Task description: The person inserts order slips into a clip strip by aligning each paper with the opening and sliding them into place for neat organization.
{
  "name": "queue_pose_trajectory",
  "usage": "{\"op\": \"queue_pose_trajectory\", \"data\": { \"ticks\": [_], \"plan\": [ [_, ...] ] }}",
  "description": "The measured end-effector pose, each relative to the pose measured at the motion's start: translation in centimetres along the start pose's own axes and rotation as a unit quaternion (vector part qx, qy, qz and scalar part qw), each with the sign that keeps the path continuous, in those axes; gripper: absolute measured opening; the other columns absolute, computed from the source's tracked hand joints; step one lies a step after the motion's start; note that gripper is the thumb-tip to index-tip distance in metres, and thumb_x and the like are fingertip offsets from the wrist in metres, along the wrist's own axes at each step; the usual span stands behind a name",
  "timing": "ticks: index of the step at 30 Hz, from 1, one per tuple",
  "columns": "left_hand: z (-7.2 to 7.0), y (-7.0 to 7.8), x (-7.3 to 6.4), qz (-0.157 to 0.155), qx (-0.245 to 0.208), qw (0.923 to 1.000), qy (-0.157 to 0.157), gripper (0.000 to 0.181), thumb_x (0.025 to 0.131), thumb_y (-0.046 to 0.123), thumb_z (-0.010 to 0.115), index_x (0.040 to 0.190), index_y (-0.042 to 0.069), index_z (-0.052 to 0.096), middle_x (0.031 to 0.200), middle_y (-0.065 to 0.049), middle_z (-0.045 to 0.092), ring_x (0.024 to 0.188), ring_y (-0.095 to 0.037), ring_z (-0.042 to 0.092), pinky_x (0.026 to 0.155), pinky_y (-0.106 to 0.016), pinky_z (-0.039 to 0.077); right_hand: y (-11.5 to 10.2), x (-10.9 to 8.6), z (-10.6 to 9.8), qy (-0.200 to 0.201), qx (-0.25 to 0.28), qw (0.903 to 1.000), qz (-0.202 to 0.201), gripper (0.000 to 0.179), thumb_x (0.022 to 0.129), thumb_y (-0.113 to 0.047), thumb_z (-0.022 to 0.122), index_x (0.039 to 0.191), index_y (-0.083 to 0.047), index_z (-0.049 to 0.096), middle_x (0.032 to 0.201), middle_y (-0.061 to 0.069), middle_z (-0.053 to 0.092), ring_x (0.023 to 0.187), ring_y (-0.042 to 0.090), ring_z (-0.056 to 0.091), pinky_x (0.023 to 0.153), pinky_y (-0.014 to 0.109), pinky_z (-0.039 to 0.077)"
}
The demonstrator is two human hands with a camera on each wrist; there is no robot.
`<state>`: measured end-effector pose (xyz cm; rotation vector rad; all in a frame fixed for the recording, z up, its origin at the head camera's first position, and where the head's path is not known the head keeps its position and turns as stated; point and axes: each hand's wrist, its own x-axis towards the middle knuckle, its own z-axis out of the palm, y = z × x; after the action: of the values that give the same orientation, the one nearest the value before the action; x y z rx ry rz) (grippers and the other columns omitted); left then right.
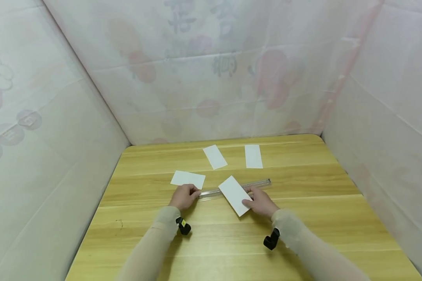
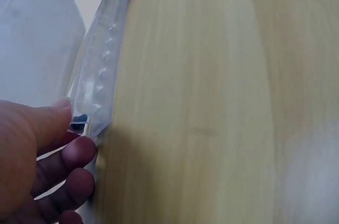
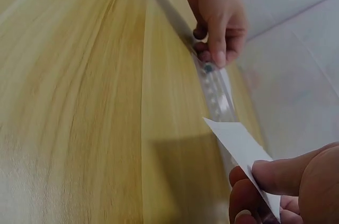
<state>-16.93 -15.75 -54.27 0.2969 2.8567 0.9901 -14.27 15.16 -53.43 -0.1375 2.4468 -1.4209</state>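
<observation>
The right hand [image 1: 262, 201] pinches a white card [image 1: 234, 195] that hides part of a clear plastic strip [image 1: 210, 194], whose partly covered end the left hand [image 1: 183, 196] pinches.

Passage over tabletop [image 1: 225, 249] between forearms [image 1: 145, 246], with transparent strip [image 1: 210, 194] and raised white card [image 1: 235, 196] as obstacles beyond.

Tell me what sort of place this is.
Probably a makeshift work booth: creased, printed sheeting hangs around a wood-grain table, on which three white cards lie.
</observation>
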Motion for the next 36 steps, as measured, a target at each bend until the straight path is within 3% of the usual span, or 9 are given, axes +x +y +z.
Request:
{"op": "queue_pose_trajectory", "data": {
  "ticks": [5,8,13,20,23,30,36],
  "plan": [
    [1.3,1.2,0.8,0.020,0.016,0.9997,0.005,0.013,0.095,0.025,0.063,0.086,0.017,0.069,0.075,0.008,0.060,0.068,-0.010,0.053,0.066,-0.031,0.047,-0.1,0.0,0.5,-0.005,0.005,0.9999,0.014,0.045,0.090,-0.003,0.065,0.131,-0.002,0.046,0.098,0.010,0.066,0.081,0.018,0.065,0.070,0.033,0.052],
    [1.9,1.8,1.4,0.028,0.017,0.9994,0.013,0.012,0.095,0.024,0.062,0.088,0.017,0.070,0.076,0.008,0.061,0.069,-0.009,0.056,0.067,-0.030,0.048,0.0,-0.1,0.7,-0.005,-0.015,0.9998,0.011,0.049,0.090,-0.004,0.066,0.135,-0.004,0.047,0.109,0.012,0.065,0.095,0.024,0.063,0.080,0.039,0.051],
    [2.7,2.6,2.6,0.038,-0.005,0.9988,0.030,0.011,0.095,0.020,0.062,0.092,0.013,0.071,0.078,0.006,0.063,0.069,-0.009,0.056,0.065,-0.028,0.048,0.2,-0.1,1.1,-0.010,-0.064,0.9979,-0.011,0.031,0.089,-0.010,0.068,0.119,-0.005,0.062,0.125,0.014,0.058,0.117,0.035,0.052,0.097,0.051,0.041],
    [3.6,2.8,3.9,0.032,-0.032,0.9964,0.071,0.010,0.094,0.018,0.064,0.093,0.012,0.073,0.078,0.005,0.064,0.066,-0.008,0.056,0.062,-0.027,0.048,0.1,-0.1,1.8,-0.041,-0.026,0.9987,-0.010,0.028,0.088,-0.013,0.069,0.113,-0.003,0.064,0.121,0.014,0.059,0.117,0.035,0.051,0.098,0.051,0.040],
    [3.7,2.8,4.4,0.026,-0.040,0.9961,0.074,0.011,0.094,0.018,0.064,0.095,0.012,0.073,0.078,0.004,0.065,0.067,-0.008,0.057,0.062,-0.027,0.049,-0.1,0.0,2.1,-0.058,-0.014,0.9981,-0.013,0.030,0.089,-0.014,0.069,0.115,-0.001,0.064,0.118,0.013,0.060,0.111,0.031,0.053,0.095,0.047,0.043],
    [3.5,2.3,5.6,-0.003,-0.059,0.9963,0.062,0.013,0.094,0.021,0.065,0.091,0.014,0.075,0.081,0.004,0.068,0.073,-0.011,0.060,0.068,-0.030,0.051,-0.5,0.5,3.0,-0.092,0.054,0.9943,0.005,0.035,0.091,-0.013,0.066,0.121,0.004,0.060,0.098,0.011,0.061,0.079,0.019,0.059,0.068,0.032,0.052],
    [3.2,2.0,6.4,-0.020,-0.060,0.9974,0.035,0.014,0.092,0.025,0.066,0.088,0.016,0.076,0.083,0.005,0.068,0.079,-0.013,0.061,0.074,-0.033,0.051,-1.0,0.9,3.8,-0.107,0.111,0.9878,0.021,0.037,0.091,-0.010,0.065,0.124,0.007,0.057,0.086,0.011,0.057,0.069,0.019,0.057,0.064,0.033,0.052]
  ]
}}
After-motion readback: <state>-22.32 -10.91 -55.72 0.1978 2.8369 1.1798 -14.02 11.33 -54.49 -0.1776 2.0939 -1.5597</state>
